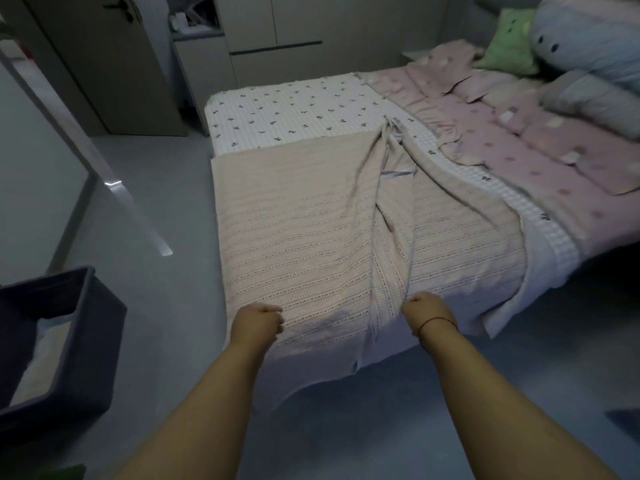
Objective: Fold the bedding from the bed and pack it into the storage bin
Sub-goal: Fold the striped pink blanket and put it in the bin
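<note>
Two fists hold the near edge of the blanket [346, 237].
Left hand [258, 322] and right hand [424, 308] each keep a closed grip on its cloth; pull evenly, flatten the centre ridge first.

Your pink woven blanket [311, 216]: spread over the bed's foot end, ridge bunched mid-width, near edge overhanging | storage bin [86, 327]: dark, open, floor left of bed

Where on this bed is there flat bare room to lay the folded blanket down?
The flattest free patch is the white printed sheet at the far left corner, bordered by the beige blanket and the pink duvet. The right side is crowded with the rumpled duvet and pillows. Both hands, left and right, grip the blanket's near edge.
</note>
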Demonstrator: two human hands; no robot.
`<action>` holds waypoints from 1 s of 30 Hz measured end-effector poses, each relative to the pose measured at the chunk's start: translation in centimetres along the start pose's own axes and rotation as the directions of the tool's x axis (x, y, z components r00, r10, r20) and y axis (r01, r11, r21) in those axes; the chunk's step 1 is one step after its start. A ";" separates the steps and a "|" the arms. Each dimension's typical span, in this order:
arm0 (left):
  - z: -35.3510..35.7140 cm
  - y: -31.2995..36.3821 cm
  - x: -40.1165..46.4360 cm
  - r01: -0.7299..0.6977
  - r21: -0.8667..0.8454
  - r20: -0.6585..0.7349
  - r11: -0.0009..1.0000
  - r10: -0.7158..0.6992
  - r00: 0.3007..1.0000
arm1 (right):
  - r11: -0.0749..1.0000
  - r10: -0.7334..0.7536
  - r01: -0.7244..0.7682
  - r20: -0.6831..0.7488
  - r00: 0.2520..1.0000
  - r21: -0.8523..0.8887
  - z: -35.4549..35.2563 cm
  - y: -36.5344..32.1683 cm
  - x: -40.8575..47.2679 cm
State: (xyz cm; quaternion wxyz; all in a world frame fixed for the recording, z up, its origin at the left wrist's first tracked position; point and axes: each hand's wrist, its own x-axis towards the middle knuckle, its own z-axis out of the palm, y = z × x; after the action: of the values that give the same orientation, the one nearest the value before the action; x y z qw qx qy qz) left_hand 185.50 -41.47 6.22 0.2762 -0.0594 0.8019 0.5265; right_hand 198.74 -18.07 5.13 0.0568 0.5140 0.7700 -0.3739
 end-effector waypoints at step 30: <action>31.7 24.9 10.6 -0.213 0.089 0.569 0.973 0.126 0.813 | 0.882 0.320 -0.228 -0.169 0.932 0.412 -22.3 3.4 22.0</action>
State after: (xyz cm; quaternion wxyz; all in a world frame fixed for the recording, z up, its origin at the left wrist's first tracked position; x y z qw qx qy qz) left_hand 179.08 -0.69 11.80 0.4542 0.1898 0.7246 0.4823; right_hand 197.94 13.19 8.93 -0.0833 0.6595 0.6014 -0.4432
